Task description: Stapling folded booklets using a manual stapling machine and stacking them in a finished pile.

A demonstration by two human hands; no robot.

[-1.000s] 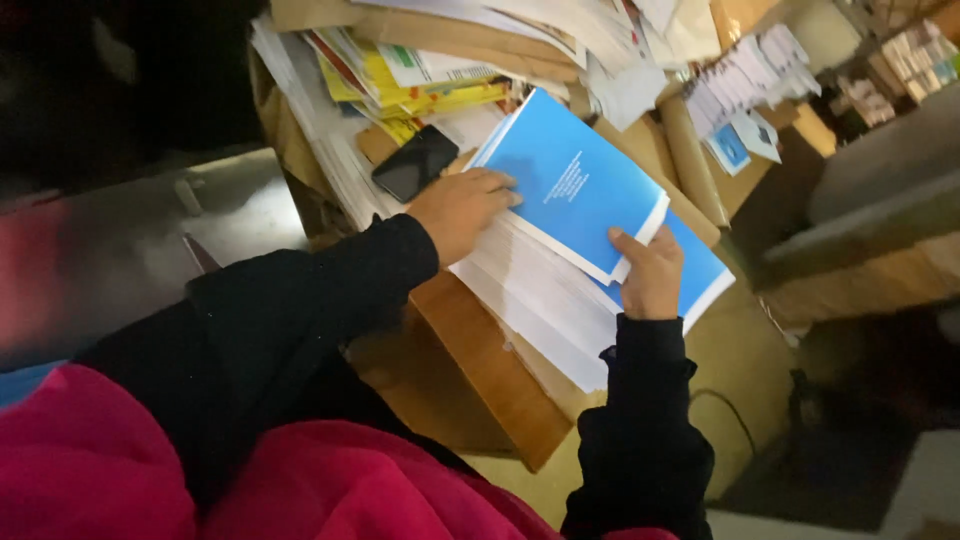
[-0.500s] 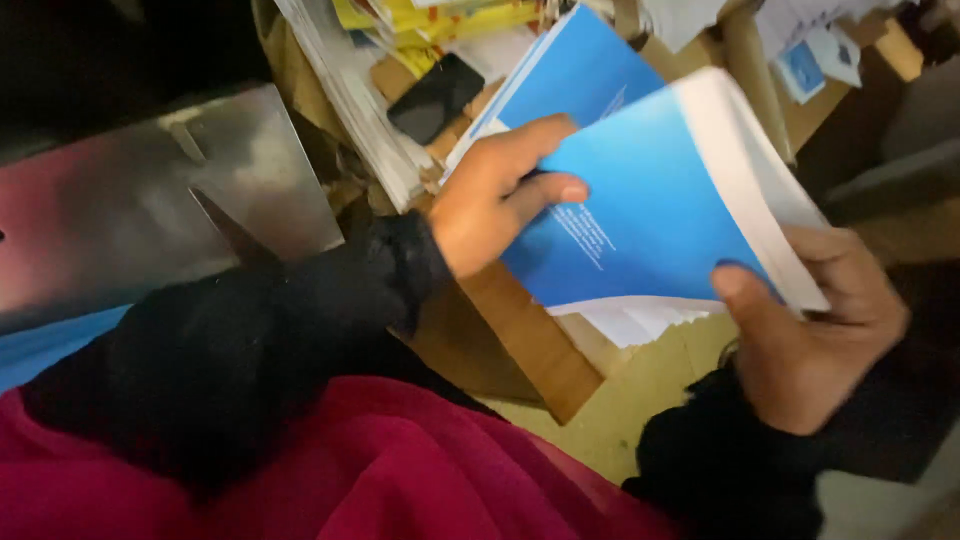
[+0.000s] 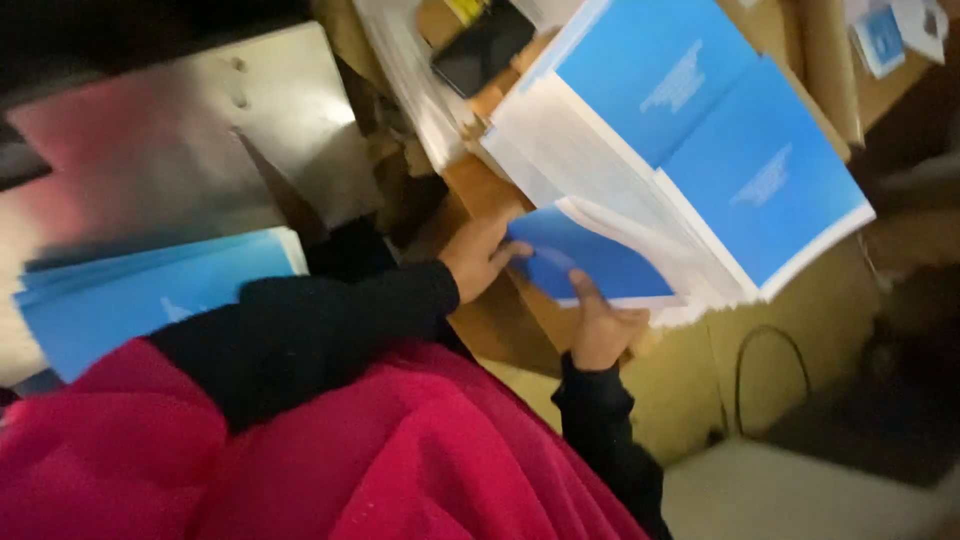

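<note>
A grey metal surface (image 3: 190, 150) fills the frame from 9 to 11 o'clock, and a person's red garment (image 3: 330, 450) covers the part from 6 to 8 o'clock, with black sleeves coming out of it. At 1 to 2 o'clock a thick stack of blue-covered booklets (image 3: 760, 180) lies fanned, its white page edges showing toward the centre. A second pile of blue booklets (image 3: 140, 300) rests on the metal surface at 9 o'clock. Below the fanned stack, near the centre, one single blue booklet (image 3: 590, 262) lies on the brown cardboard box (image 3: 480, 190).

The left hand (image 3: 482, 262) touches the left edge of this single booklet, with fingers bent and narrow; whether they pinch it I cannot tell. The right hand (image 3: 598, 328) is at 5 o'clock from the centre, its thumb laid on the blue cover, other fingers hidden under it. A dark phone (image 3: 482, 48) lies at 12 o'clock.
</note>
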